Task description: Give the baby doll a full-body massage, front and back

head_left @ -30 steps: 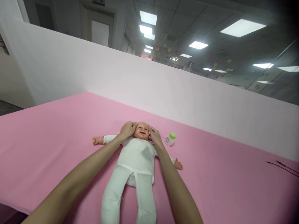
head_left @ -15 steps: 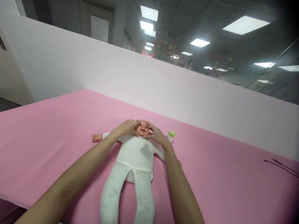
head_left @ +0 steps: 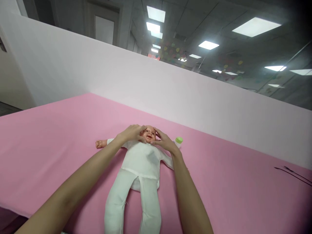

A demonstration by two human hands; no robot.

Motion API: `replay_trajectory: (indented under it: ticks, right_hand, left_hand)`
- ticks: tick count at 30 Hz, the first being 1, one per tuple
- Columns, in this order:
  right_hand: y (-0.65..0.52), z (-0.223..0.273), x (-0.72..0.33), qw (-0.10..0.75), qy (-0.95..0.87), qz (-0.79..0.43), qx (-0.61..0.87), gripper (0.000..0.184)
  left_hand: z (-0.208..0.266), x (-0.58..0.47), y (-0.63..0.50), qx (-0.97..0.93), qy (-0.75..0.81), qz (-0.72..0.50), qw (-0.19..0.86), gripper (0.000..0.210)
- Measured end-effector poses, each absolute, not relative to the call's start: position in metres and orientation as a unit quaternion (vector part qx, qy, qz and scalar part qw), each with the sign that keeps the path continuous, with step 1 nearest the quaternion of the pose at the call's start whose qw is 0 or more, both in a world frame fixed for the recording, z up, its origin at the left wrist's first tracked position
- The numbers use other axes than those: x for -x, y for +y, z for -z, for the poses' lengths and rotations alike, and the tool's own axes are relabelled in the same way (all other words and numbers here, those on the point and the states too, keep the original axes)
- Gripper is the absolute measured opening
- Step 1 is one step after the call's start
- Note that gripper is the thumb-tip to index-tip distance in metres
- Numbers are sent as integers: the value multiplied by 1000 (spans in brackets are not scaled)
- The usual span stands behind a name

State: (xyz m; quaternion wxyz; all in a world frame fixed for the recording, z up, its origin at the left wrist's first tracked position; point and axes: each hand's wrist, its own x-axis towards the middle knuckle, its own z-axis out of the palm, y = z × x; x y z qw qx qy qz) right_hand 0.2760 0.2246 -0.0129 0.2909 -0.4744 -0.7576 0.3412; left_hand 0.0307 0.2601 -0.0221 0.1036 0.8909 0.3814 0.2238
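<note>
A baby doll (head_left: pixel 143 159) with a white cloth body lies on its back, its smiling plastic face towards me. My left hand (head_left: pixel 134 133) cups one side of the doll's head (head_left: pixel 149 134), fingers near the forehead and thumb by the chin. On the other side, my right hand (head_left: pixel 164 141) holds the head in the same way, thumb at the chin. Just beyond my right wrist is a small bottle with a green cap (head_left: pixel 179 140); my wrist hides part of it. One doll hand (head_left: pixel 100 144) pokes out at the left, while the other is mostly behind my right forearm.
A pink cloth (head_left: pixel 58 139) covers the table, with a few soft creases at the left. Along its back edge runs a white partition (head_left: pixel 156 87). Two thin dark cable-like strands (head_left: pixel 292 173) lie at the far right.
My right hand and forearm have shifted slightly to the right, covering more of the bottle. My left hand and the doll are practically unmoved.
</note>
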Motion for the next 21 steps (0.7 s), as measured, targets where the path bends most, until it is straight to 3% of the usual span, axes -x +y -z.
replay_trajectory:
  ticks: [2,4,8,10,12,16,21]
  right_hand:
    - [224,12,-280,292,-760,-357,458,82]
    - [223,12,-281,292,-758,-365,456,84]
    - [225,14,-273,288,-762,-336,472,97]
    - [226,15,-271,290,-766,-322,476,94]
    - [226,15,-273,289,-771,-324,466,84]
    - [226,19,-285,296,-749,-334,489,68]
    - [223,19,-278,315,-718,-342,518,76]
  left_hand:
    - [20,-23,263,-898,347,-224,150,20]
    - [18,-18,264,-901,327,-222,176,17]
    - [17,-26,257,-893,377,-218,116,48]
    - [18,-32,255,-889,400,-211,70,51]
    - [20,-34,257,-891,397,-206,73,38]
    - [24,-23,268,-899,330,-229,174,14]
    - [36,-13,272,-868,296,-291,273,43]
